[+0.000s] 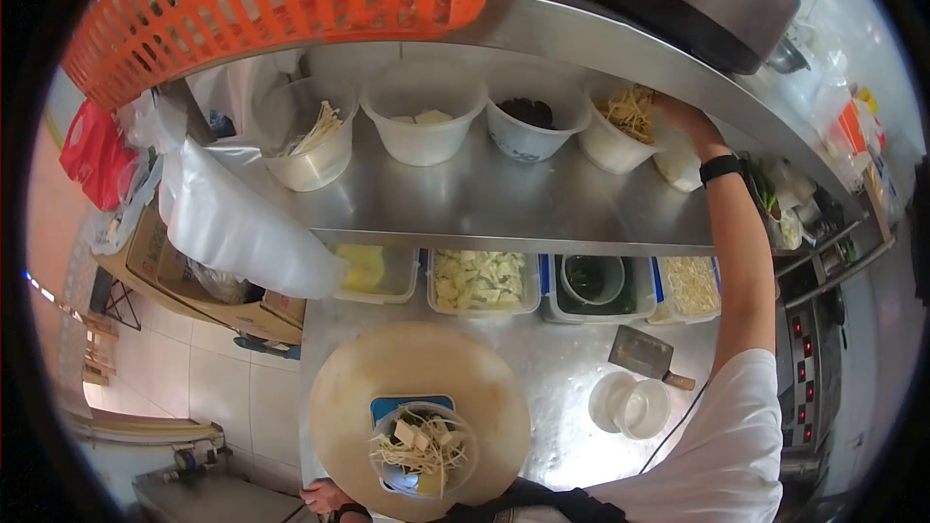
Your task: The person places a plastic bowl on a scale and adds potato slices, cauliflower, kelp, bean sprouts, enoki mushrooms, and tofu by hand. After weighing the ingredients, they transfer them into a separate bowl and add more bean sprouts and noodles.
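Note:
My right hand (690, 126) reaches onto the steel shelf, beside a white tub of thin yellowish strips (628, 114). Its fingers are hidden by the tub and shadow, so whether they hold anything does not show. Low at the counter's left edge is my left hand (326, 496), its fingers curled; what is in them, if anything, is hidden. Close to it, a bowl (469, 470) of bean sprouts, pale cubes and some greens sits on a blue-topped flat device (413, 401). Both stand on a round cutting board (339, 378).
Other tubs on the shelf hold pale strips (316, 131), white pieces (424, 118) and something black (526, 112). Below are several food bins (484, 281). A cleaver (642, 353) and clear cups (641, 409) lie at right. An orange basket (291, 0) overhangs the upper left.

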The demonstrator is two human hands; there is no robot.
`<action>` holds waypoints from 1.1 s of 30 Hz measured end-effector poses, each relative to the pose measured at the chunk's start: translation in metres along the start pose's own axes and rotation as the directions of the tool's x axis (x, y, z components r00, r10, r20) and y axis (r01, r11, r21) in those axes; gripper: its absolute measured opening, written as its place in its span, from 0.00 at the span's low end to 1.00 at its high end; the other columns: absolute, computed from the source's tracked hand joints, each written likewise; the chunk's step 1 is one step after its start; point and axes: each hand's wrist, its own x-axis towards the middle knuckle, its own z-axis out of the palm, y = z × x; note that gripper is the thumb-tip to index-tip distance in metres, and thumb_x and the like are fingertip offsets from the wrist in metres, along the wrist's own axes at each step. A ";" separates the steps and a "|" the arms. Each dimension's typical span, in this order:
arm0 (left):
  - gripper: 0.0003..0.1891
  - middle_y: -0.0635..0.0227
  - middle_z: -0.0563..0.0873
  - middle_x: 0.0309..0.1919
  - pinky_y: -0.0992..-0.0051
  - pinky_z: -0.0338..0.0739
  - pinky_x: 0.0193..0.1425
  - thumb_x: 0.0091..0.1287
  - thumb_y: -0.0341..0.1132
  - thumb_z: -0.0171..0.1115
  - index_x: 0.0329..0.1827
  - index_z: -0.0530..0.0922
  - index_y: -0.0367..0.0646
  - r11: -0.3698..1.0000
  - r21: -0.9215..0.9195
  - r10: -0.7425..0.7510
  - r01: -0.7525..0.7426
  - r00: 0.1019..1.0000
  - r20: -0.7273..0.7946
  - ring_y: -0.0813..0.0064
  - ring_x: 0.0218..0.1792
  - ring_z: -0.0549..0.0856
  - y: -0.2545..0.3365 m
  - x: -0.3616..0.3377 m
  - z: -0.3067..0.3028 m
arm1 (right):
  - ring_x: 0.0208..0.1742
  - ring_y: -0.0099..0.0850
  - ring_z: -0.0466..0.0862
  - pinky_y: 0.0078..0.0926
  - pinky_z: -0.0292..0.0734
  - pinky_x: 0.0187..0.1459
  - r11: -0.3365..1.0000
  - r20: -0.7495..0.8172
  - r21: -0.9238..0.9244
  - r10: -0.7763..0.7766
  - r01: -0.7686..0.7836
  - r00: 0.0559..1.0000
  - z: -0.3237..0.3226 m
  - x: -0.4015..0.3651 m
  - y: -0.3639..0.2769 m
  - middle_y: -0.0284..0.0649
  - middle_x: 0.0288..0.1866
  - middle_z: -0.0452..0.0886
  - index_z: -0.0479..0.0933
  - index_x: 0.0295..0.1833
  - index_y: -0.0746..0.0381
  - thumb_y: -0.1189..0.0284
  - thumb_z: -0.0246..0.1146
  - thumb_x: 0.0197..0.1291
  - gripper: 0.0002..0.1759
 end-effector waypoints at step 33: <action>0.19 0.56 0.78 0.42 0.61 0.72 0.44 0.59 0.38 0.52 0.46 0.74 0.30 0.916 0.189 0.307 -0.353 0.923 0.233 0.59 0.41 0.77 0.012 -0.006 -0.096 | 0.42 0.34 0.72 0.34 0.69 0.49 -0.760 -0.003 0.474 -0.506 -0.445 0.862 -0.061 -0.068 -0.109 0.42 0.40 0.72 0.70 0.48 0.63 0.70 0.43 0.66 0.13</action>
